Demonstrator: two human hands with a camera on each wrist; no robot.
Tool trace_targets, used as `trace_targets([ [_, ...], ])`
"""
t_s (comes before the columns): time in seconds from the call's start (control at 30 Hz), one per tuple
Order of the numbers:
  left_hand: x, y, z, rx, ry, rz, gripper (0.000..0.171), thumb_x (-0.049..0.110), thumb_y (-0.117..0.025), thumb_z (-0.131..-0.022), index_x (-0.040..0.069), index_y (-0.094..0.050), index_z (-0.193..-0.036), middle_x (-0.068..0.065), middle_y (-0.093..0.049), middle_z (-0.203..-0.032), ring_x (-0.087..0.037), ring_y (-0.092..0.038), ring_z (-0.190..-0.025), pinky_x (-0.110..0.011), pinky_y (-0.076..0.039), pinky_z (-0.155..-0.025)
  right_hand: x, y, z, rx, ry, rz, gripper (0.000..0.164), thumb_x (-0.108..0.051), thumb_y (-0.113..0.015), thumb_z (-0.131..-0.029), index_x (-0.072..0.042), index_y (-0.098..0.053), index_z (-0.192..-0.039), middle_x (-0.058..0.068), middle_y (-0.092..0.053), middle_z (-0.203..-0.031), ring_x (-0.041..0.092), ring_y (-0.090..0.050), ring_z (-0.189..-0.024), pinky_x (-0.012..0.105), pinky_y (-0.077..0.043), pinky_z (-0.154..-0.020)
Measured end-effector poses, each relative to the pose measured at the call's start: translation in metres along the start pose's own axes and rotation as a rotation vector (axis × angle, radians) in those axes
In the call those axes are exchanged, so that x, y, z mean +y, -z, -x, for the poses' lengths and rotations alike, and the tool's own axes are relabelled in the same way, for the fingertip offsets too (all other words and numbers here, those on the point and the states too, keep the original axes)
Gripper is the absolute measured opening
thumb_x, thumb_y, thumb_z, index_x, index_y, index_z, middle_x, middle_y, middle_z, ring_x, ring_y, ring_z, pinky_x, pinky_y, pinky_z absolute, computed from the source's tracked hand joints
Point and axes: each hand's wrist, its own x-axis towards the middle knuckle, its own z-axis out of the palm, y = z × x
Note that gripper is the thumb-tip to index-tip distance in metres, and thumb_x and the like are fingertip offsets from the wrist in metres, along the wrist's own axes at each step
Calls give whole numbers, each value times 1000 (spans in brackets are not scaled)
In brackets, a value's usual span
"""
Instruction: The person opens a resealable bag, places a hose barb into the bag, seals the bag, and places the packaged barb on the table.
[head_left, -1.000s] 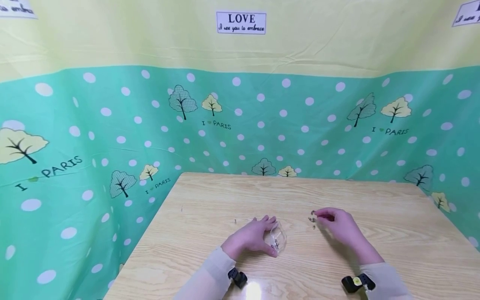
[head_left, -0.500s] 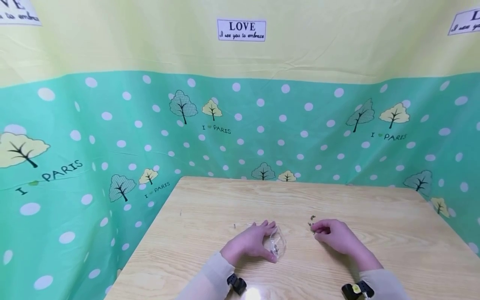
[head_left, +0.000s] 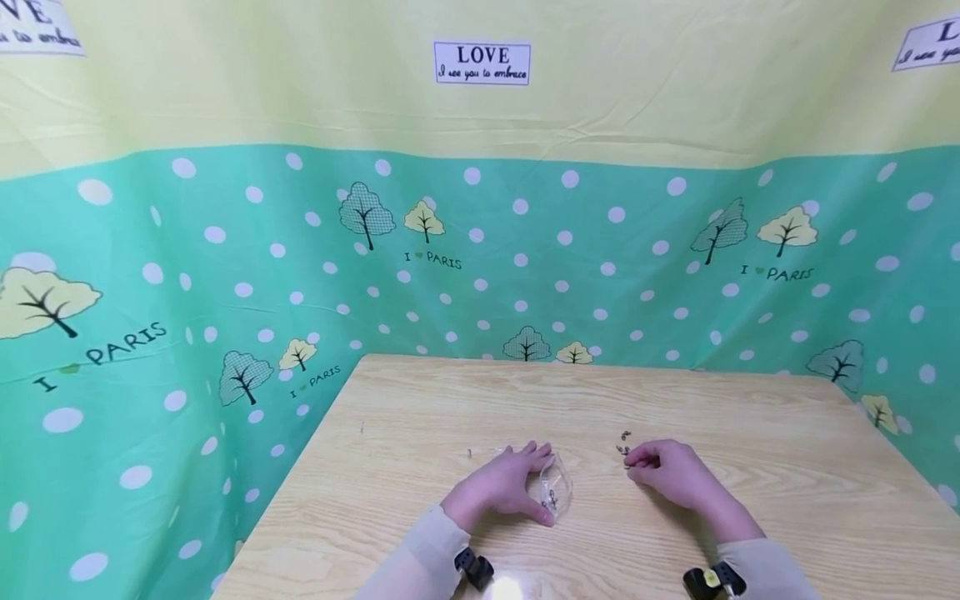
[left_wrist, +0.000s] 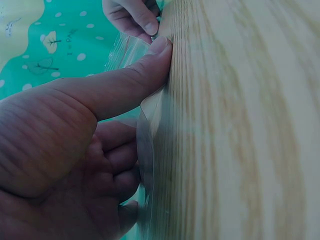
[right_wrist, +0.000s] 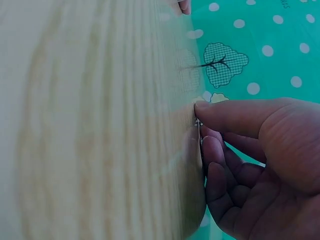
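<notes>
Spread over the left side of a clear plastic bag (head_left: 557, 482), my left hand (head_left: 504, 482) holds it down on the table between thumb and fingers. Several small, dark metal pieces (head_left: 552, 498) lie in the bag. In the left wrist view, the thumb (left_wrist: 135, 75) lies along the clear plastic (left_wrist: 146, 145). To the right, the thumb and index fingertips of my right hand (head_left: 675, 471) pinch at a small metal piece on the table, mostly hidden by them. More small metal pieces (head_left: 624, 450) lie just beyond those fingertips; their exact kind is too small to tell.
Both hands work over a wood-grain table (head_left: 420, 400). A tiny piece (head_left: 469, 453) lies left of the left hand, and another small bit (head_left: 362, 427) lies farther left. A green and yellow printed curtain (head_left: 450, 292) hangs behind and beside the table.
My right hand has moved nearer to me, from the farthest metal piece to the nearest one. The left hand stays on the bag. The head view has tilted slightly upward.
</notes>
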Motion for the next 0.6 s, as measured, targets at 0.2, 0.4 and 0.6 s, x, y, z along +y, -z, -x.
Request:
trace_targets([
  [0.2,-1,-2,-2,2,-5,-12,99,41,-96,-77,13,-51,-160,0,-36,-172,-23,-29,-160,-49,-19,-133,-1,-1,2,9,10,11,9,-13,-83,-92,-10,-79,-99,-4,-69,-88,13,-62,-84,31,-55,-75],
  [0.4,-2,-2,-2,4,-6,-4,99,40,-96,-77,12,-51,-160,0,-36,-172,-24,-28,-160,-50,-19,-133,-4,-1,3,2,18,46,5,-12,-81,-93,-11,-77,-96,-4,-67,-86,13,-61,-82,33,-54,-75],
  [0.6,0,1,0,1,-8,9,99,39,-96,-77,11,-51,-160,-1,-36,-172,-26,-28,-160,-51,-19,-132,-6,0,1,-13,2,50,4,-12,-80,-95,-11,-77,-97,-4,-68,-88,13,-61,-83,36,-55,-78],
])
